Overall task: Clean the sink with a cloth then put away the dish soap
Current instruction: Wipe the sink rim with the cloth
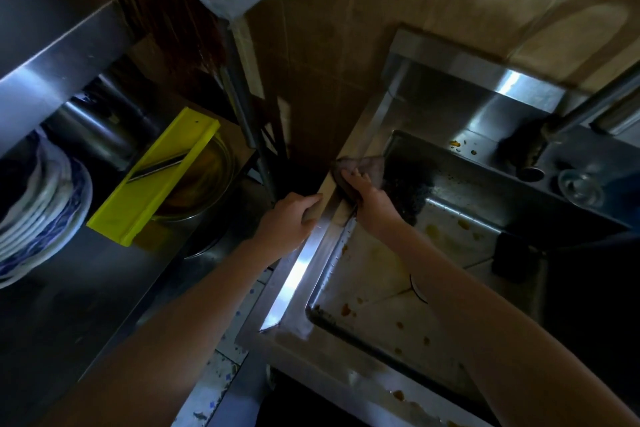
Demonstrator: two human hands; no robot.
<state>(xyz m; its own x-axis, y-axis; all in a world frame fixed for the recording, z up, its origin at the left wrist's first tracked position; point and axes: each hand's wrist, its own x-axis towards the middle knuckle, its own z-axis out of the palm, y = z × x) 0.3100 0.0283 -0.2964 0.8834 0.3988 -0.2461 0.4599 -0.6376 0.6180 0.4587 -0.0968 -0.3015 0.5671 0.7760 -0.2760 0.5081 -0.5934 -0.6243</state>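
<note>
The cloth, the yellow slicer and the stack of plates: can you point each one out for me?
cloth (372, 168): head view, on the grey fabric just above the right hand's fingers.
yellow slicer (138, 211): head view, on its flat yellow bed below the blade.
stack of plates (45, 218): head view, on the blue-patterned rims.

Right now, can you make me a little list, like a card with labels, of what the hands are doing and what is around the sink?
right hand: presses a cloth on the sink's far left corner
left hand: grips the sink's left rim, no cloth
sink: steel, orange-brown food spots on its floor and near rim
yellow slicer: lies across a metal bowl, left of the sink
plates: blue-and-white stack, far left
glass: on the back ledge, right
dish soap: cannot spot it
</note>
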